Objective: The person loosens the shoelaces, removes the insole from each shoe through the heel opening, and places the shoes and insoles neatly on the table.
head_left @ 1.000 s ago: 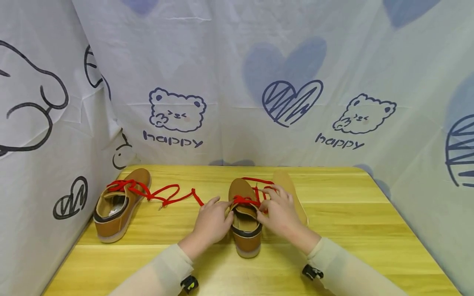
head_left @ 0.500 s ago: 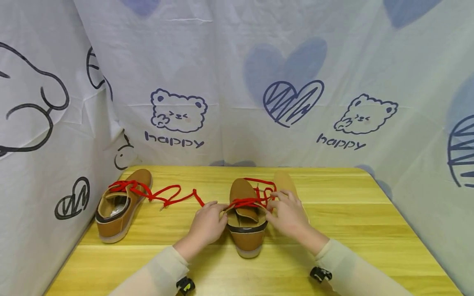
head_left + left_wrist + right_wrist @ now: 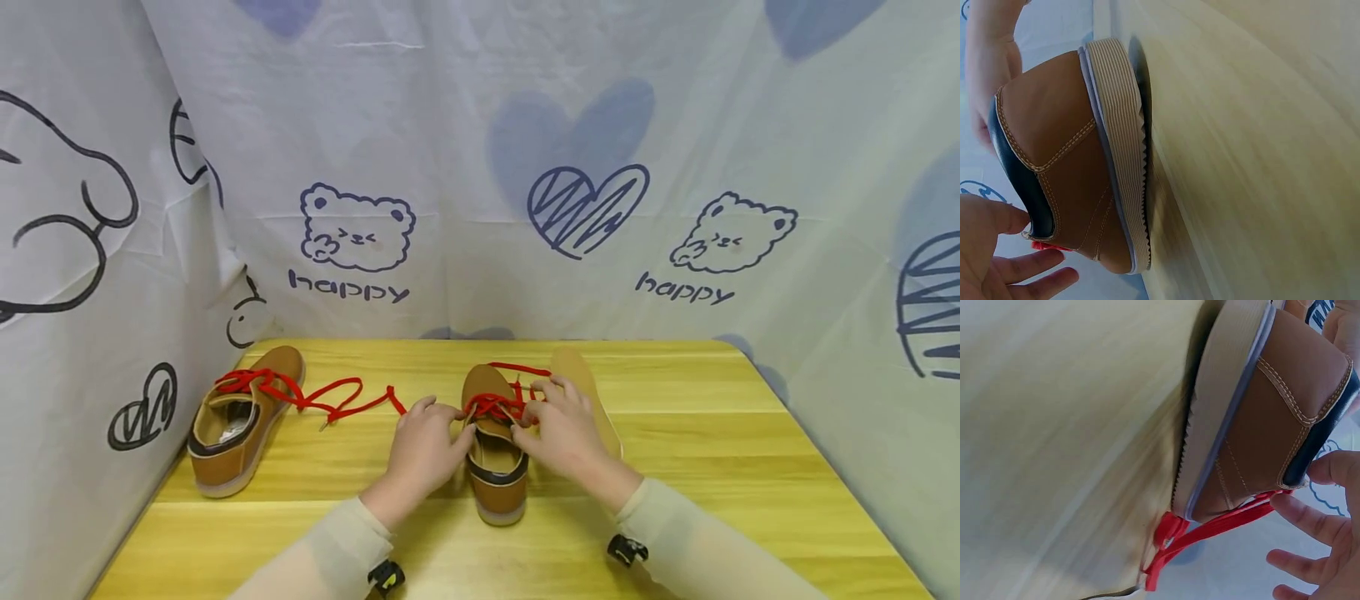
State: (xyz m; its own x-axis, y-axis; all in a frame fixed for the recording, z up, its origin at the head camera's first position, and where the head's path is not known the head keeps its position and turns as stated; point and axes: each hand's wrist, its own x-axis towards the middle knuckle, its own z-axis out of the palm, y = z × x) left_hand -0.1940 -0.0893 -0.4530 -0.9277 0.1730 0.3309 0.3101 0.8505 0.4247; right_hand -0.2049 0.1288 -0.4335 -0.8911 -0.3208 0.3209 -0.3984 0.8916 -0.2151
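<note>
A brown low shoe (image 3: 501,497) with a dark collar stands upright mid-table, heel toward me, its red lace (image 3: 491,406) threaded across the front. My left hand (image 3: 423,446) pinches the left edge of its opening near the lace. At the opposite edge, my right hand (image 3: 566,433) does the same with thumb and forefinger. In the right wrist view, the right hand's other fingers (image 3: 1297,565) are spread apart, and a loose red lace end (image 3: 1210,531) hangs down beside the shoe. The left wrist view has the left thumb (image 3: 1007,219) against the collar edge.
A matching brown shoe (image 3: 225,467) stands at the left edge of the wooden table (image 3: 697,500), its red lace (image 3: 330,408) trailing toward the middle. Just right of the centre shoe lies a flat tan insole (image 3: 609,429). A printed white cloth (image 3: 465,125) closes off the back and sides.
Half a second ago both hands held the shoe's opening spread wide; now its edges are drawn closer together and the hands are nearer each other. The other shoe stays put.
</note>
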